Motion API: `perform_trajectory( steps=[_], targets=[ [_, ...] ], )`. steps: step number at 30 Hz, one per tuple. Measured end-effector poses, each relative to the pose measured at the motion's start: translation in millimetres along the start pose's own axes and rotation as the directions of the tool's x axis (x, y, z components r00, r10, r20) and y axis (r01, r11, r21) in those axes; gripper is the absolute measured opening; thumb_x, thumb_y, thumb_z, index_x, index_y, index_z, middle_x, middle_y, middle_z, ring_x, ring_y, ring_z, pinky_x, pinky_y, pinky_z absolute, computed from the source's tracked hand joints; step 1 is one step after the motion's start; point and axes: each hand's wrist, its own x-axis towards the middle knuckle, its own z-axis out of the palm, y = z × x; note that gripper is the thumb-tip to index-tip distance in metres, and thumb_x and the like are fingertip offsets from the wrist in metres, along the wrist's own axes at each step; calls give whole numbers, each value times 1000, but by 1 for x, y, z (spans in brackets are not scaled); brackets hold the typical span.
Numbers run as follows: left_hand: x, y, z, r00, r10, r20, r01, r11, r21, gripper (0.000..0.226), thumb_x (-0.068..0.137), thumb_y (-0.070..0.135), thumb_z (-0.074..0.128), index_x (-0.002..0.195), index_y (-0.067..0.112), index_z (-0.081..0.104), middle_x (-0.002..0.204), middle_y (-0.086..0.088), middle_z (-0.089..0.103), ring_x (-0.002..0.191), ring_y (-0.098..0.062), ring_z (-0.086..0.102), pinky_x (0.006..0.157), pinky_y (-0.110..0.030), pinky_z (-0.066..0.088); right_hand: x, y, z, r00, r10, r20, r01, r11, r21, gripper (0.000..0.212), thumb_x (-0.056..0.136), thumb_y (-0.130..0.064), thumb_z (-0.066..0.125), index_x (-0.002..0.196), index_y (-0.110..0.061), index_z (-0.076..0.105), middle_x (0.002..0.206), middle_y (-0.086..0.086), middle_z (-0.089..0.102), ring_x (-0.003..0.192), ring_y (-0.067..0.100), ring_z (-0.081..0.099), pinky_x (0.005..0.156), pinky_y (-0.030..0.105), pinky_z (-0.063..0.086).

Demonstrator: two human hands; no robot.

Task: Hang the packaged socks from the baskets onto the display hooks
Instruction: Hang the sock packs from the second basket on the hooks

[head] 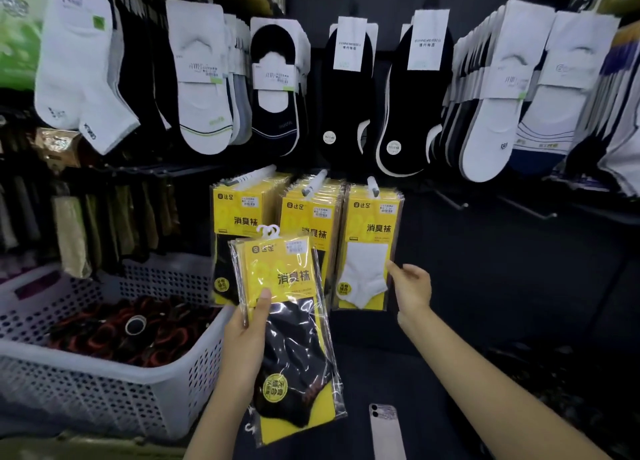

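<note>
My left hand (246, 338) grips a small stack of yellow sock packets (294, 324) holding black socks, with white plastic hangers at the top. Behind it three display hooks carry the same yellow packets: a left stack (235, 213), a middle stack (311, 210) and a right stack (369, 248) showing white socks. My right hand (412, 290) is open with its fingertips at the right edge of the white-sock stack. A white perforated basket (114, 387) at the lower left holds dark bundled socks.
Rows of white and black socks hang on hooks above (349, 89). Bare hooks (453, 201) stick out at the right of the yellow packets. A phone (386, 432) lies at the bottom centre. Brown socks (72, 231) hang at the left behind the basket.
</note>
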Motion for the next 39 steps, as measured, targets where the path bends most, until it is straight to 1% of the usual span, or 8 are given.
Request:
perform_trajectory(
  steps=[3,7,15,19,23,27,32,39],
  targets=[
    [-8,0,8,999,8,45,-7,1000,-11,42,74,64,54,106,39,64,104,23,69,105,3,59,87,-21,42,-44,-1,-9,941,-13,338,37,997,-64,23,91,-28,61,107,-11,62,96,3,64,86,13,61,87,31,50],
    [-18,1,18,994,2,111,1,1000,-27,39,76,57,59,108,36,67,106,17,71,102,-1,64,92,-28,45,-90,4,-19,792,-34,610,143,981,-131,23,83,-26,71,101,-15,64,95,-3,69,76,5,66,70,18,54],
    [-28,0,22,989,35,146,-41,998,43,31,73,54,61,97,35,67,89,24,72,84,7,66,64,-8,49,-100,13,-36,802,-42,595,132,985,-109,6,84,-17,71,85,-12,68,94,6,73,87,13,69,84,27,54],
    [-29,-1,16,982,37,183,-47,997,53,47,82,58,49,82,14,65,60,5,61,53,-7,57,48,-12,42,-93,14,-42,845,-3,535,71,992,-106,35,89,-24,66,102,8,59,102,21,71,103,29,65,104,49,44],
    [-22,-3,4,992,52,114,-59,997,57,59,85,58,45,93,3,62,75,-16,61,67,-24,57,60,-36,43,-75,7,-49,905,-40,423,72,996,-60,24,92,-21,61,103,1,61,103,19,71,97,25,66,100,45,47],
    [-13,0,-10,994,99,42,-102,992,75,52,88,54,44,94,6,62,76,-6,66,71,-22,62,61,-33,46,-51,-13,-54,948,-160,276,168,986,-4,8,95,-18,57,95,-17,65,97,-1,73,96,18,67,89,35,50],
    [-7,1,-17,992,122,-18,-121,992,45,53,87,56,45,98,7,63,84,-14,63,78,-28,58,71,-49,47,-29,-38,-45,930,-264,257,267,963,24,8,96,-20,56,94,-22,64,96,-6,73,94,11,68,85,27,52],
    [-4,-6,-15,994,111,-19,-110,993,48,40,87,58,45,98,28,68,88,5,74,81,-15,70,69,-30,51,-4,-40,-15,915,-179,361,208,977,-44,14,96,-19,56,105,-17,66,102,2,73,97,17,69,88,33,54]
  ],
)
